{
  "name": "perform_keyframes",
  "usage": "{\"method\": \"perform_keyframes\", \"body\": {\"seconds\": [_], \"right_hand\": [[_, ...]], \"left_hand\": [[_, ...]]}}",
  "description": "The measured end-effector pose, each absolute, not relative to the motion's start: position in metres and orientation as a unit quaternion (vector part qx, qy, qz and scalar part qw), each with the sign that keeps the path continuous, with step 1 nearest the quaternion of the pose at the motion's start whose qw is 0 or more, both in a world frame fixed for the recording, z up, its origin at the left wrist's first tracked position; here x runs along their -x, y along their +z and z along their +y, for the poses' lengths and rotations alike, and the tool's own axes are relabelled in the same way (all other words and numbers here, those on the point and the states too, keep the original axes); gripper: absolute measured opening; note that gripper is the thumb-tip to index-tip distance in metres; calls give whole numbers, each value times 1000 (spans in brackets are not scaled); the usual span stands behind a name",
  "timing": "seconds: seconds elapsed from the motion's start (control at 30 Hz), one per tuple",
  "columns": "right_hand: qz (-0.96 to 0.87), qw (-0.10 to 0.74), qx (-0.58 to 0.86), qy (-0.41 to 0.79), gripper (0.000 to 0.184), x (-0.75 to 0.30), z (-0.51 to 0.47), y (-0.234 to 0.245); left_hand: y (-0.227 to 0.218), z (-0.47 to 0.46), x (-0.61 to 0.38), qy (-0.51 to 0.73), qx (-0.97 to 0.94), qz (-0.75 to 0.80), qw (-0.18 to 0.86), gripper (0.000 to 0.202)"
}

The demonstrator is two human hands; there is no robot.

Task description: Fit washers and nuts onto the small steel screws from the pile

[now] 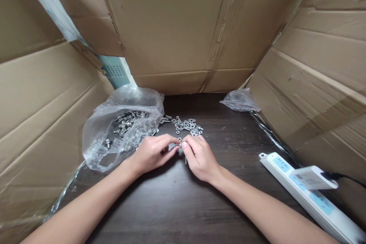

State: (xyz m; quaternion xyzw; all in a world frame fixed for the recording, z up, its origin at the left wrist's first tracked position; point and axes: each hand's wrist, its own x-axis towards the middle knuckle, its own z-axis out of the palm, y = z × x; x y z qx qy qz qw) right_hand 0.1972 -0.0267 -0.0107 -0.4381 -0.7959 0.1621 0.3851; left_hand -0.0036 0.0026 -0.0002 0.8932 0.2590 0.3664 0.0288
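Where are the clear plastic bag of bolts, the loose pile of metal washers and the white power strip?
Clear plastic bag of bolts [126,122]: head view, bolts showing inside.
Loose pile of metal washers [188,125]: head view, pile's middle.
White power strip [321,204]: head view, its top face.

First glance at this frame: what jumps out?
The left hand and right hand meet at the middle of the dark wooden table, pinching a small silver metal bolt between them. A crumpled clear plastic bag of silver bolts sits to their left, and a loose heap of small silver washers and nuts lies just behind them. Brown cardboard walls enclose three sides; a long white plastic power strip lies at right.
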Motion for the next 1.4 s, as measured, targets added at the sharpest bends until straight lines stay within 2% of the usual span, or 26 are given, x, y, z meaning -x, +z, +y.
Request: {"method": "perform_keyframes", "body": {"seconds": [0.27,0.67,0.93,1.4], "right_hand": [[-787,397,444,163,10,-197,-29,-8],[-807,364,438,156,26,-197,-26,-13],[-793,376,447,174,10,-197,-28,-10],[-806,354,441,175,25,-197,-25,-13]], "left_hand": [[-1,3,5,365,-894,259,33,9],[1,1,4,367,-891,261,56,12],[-1,3,5,374,-885,269,66,11],[-2,3,5,372,-887,263,67,10]]}}
